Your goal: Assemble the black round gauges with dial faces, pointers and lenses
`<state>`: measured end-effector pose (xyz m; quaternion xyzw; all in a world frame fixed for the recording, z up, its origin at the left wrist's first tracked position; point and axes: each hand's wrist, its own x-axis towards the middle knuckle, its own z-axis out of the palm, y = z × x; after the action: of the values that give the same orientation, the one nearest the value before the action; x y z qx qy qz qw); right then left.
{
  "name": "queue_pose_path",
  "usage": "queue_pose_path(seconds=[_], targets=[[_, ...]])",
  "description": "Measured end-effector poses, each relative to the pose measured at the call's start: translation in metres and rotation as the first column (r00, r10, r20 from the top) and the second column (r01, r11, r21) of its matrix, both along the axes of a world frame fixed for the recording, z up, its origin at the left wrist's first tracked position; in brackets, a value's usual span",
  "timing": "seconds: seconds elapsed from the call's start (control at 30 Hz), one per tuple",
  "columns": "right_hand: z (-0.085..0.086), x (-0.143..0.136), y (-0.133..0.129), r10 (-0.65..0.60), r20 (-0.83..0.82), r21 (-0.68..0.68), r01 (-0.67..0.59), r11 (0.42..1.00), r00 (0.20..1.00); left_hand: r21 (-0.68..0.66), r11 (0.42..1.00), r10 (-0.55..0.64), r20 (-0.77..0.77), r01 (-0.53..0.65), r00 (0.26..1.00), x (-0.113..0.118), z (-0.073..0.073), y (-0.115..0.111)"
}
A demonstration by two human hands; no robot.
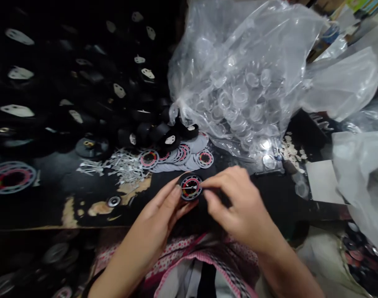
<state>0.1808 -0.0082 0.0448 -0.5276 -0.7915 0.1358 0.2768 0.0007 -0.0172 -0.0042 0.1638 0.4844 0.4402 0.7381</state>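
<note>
Dial gauge (191, 187), white pointer fitted, in hand over black workbench (52, 207).
At far left, 1 printed dial disc (13, 179); next, round black housing (95, 151) with brass fitting, beside heaped slim white pieces (123, 165); nearer the edge, 1 small ring (114, 201). At centre, left hand (164, 203) closed on the gauge rim, just short of overlapping dial discs (184, 152); right hand (235, 198) at the opposite rim, thumb and index narrowly parted. Beyond, clear bag (263, 37) of transparent lenses (239, 95); farther right, white card (325, 182).

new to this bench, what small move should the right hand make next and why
Perhaps press the white pointer lightly with the right hand: the pointer lies across the dial, the left hand grips the round gauge, and the right hand is beside it.
</note>
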Motion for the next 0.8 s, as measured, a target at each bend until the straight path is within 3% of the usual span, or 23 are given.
queue_pose_path(seconds=[0.07,0.17,0.27,0.37,0.47,0.53,0.63,0.7,0.77,0.8], targets=[[-0.002,-0.021,0.004,0.110,0.101,-0.082,-0.102,0.991,0.989,0.002,1.000,-0.024,-0.011,0.024,1.000,-0.003,-0.005,0.000],[-0.013,-0.034,0.011,0.118,0.243,-0.016,-0.118,0.993,0.963,0.022,0.998,-0.062,-0.039,0.063,0.997,-0.009,-0.012,-0.001],[-0.019,-0.035,0.016,0.130,0.275,0.030,-0.144,0.989,0.953,0.012,0.998,-0.054,-0.028,0.055,0.998,-0.010,-0.010,0.000],[-0.016,-0.038,0.016,0.106,0.209,-0.009,-0.107,0.994,0.972,-0.072,0.997,-0.027,0.021,0.028,0.999,-0.006,-0.004,0.000],[-0.008,-0.043,0.015,0.048,0.142,-0.154,-0.026,0.988,0.989,-0.080,0.997,-0.009,0.017,0.011,1.000,-0.005,-0.005,-0.002],[-0.004,-0.043,0.017,0.042,0.108,-0.244,-0.015,0.970,0.993,-0.028,0.999,-0.032,-0.059,0.031,0.998,-0.009,-0.011,-0.002],[-0.002,-0.031,0.036,0.121,-0.034,-0.350,-0.125,0.928,0.992,0.060,0.990,-0.109,-0.244,0.127,0.964,-0.016,-0.020,0.001],[-0.005,-0.018,0.061,0.022,-0.036,-0.328,-0.032,0.944,0.999,0.095,0.989,-0.086,-0.251,0.113,0.964,-0.018,-0.022,0.004],[-0.012,-0.006,0.089,-0.270,0.125,-0.194,0.290,0.937,0.955,0.104,0.994,-0.024,-0.178,0.043,0.984,-0.015,-0.020,0.005],[-0.017,-0.002,0.102,-0.343,0.173,-0.161,0.370,0.915,0.923,0.105,0.994,-0.001,-0.145,0.017,0.989,-0.013,-0.019,0.005]])
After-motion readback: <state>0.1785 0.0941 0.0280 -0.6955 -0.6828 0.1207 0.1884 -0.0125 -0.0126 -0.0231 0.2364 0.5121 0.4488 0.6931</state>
